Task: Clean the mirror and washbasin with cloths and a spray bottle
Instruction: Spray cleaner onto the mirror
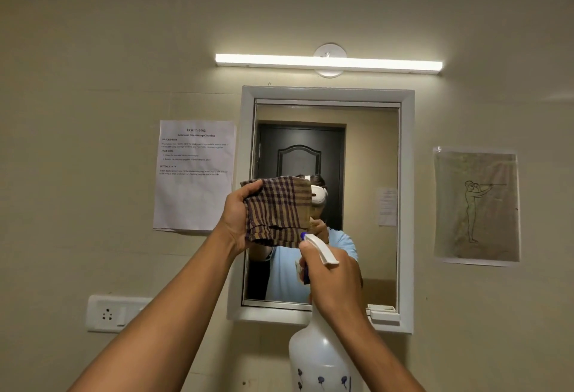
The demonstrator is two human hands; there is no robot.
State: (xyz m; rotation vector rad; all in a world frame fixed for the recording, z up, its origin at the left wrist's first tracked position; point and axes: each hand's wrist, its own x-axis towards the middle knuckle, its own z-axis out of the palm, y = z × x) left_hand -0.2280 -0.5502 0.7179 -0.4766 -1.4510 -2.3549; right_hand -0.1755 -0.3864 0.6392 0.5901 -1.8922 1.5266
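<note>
- Left hand (239, 220) grips a folded brown-and-purple checked cloth (278, 210), holding it up in front of the left part of the white-framed wall mirror (372, 155).
- Right hand (332, 279) is wrapped around the neck of a translucent white plastic spray bottle with a white trigger head (320, 357). The nozzle points at the cloth's lower edge, pretty much touching it.
- Looks like the step is wetting the cloth, or the glass, before wiping. My take: a couple of short squeezes is plenty, since soaked cloth just leaves streaks.
- I'd keep the nozzle aimed at the cloth's flat middle, not the fold, so it dampens evenly.
- The washbasin isn't in view, so can't say anything about it.
- A printed paper sheet (194, 174) is stuck just left of the mirror, so watch the overspray.
</note>
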